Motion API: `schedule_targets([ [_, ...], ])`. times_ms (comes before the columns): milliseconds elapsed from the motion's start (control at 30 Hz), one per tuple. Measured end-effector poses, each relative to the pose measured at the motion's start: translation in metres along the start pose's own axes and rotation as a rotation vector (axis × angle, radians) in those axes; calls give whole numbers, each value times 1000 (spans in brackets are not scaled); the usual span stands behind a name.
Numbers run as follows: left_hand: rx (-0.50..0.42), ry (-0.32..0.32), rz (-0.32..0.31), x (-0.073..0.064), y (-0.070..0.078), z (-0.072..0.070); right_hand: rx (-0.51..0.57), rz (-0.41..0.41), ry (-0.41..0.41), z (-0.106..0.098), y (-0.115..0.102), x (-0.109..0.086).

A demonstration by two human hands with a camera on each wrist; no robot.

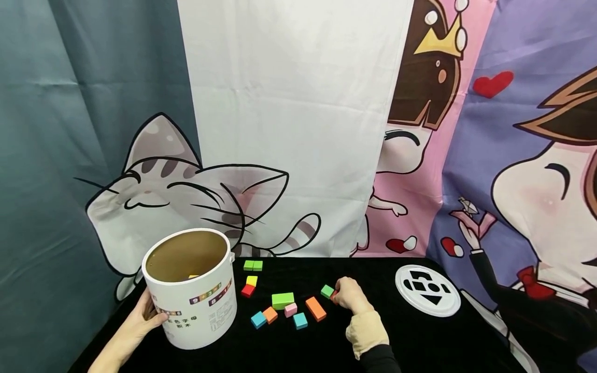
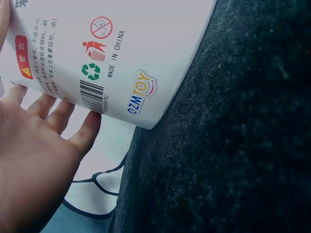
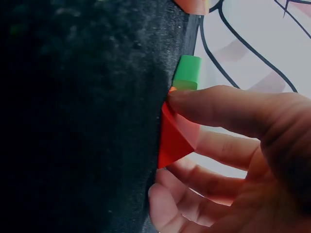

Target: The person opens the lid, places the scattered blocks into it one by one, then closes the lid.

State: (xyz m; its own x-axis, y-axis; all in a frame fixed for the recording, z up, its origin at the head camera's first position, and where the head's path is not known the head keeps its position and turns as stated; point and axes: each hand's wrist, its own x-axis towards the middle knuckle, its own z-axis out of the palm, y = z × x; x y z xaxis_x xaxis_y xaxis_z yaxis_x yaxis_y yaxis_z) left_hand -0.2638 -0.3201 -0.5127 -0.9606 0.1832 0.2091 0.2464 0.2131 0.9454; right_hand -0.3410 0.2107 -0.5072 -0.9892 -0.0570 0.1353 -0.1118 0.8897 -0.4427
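Bucket in white, open at the top and printed with Chinese characters, stands upright on a black cloth at left in the head view I monitor from afar. The person's left hand grips its left side, thumb across the front and fingers spread along the wall; on my left wrist feed, fingertips meet the printing near a barcode. A bit of yellow shows inside, its shape hidden from me by the rim.

At right of centre, the right hand pinches a red triangular block between thumb and fingers, low against the cloth; I cannot tell whether it is lifted. A green block sits just beside it. To the left lie a long orange block, a teal block, a pink block, a lime rectangular block and a small orange block next to a blue block. Farther back, a yellow block adjoins a red block, with paired green blocks behind. A white lid with cut-out shapes lies at right, well apart from the bucket, before a cartoon-printed curtain.
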Motion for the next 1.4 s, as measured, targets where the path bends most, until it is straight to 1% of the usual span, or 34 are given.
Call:
schedule_targets([
  [200,11,6,1,1,1,0,-15,18,-16,0,1,0],
  [400,9,11,-13,0,1,0,-23,9,-16,0,2,-1],
  [700,14,10,9,-1,-2,1,-8,14,-52,-1,2,-3],
  [900,14,14,9,-1,-2,0,7,9,-77,-3,2,-5],
  [967,13,13,16,-1,-2,0,19,8,-82,-4,2,-7],
  [1033,14,13,22,-1,-2,0,57,18,-93,-4,1,-8],
  [1200,17,17,36,-2,-3,0,185,42,-147,-4,1,-10],
  [1267,14,14,39,-2,-3,1,214,48,-168,-6,2,-11],
  [1400,9,12,28,-1,-1,1,228,56,-185,-10,3,-12],
])
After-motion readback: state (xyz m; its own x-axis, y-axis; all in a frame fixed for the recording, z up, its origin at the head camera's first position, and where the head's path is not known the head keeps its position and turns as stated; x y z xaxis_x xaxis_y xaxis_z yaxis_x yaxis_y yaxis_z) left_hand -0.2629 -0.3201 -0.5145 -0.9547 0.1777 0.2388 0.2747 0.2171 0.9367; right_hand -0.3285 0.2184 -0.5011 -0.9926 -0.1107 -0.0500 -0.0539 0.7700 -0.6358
